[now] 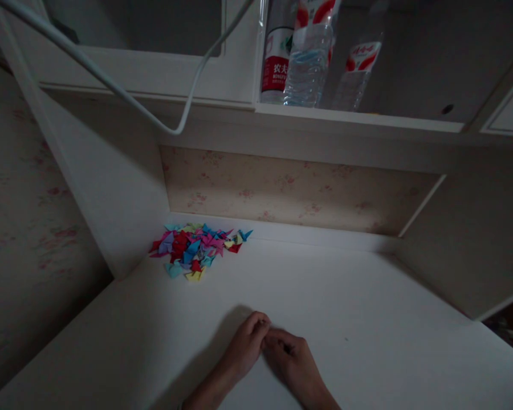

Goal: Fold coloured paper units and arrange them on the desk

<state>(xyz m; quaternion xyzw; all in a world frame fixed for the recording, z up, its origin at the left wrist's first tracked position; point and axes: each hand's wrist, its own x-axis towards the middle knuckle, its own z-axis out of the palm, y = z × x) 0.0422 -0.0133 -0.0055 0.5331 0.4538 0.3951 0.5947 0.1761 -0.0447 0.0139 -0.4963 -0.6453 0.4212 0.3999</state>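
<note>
Left hand point(248, 341) and right hand point(291, 354) meet at the fingertips over the bench point(380, 296), both curled narrow; whether anything is pinched between them, I cannot tell. Beyond the left hand and off to its left lies a heap of folded paper pieces point(192, 249) in red, blue, pink, purple and yellow, which look finished; how much remains to be done does not show. High beyond the right hand, one bottle point(275, 69) reads "农夫" and "NONGFU" on red; the clear bottle point(308, 71) beside it and a farther-right bottle point(359, 64) wear red-and-white labels too blurred to read surely.
</note>
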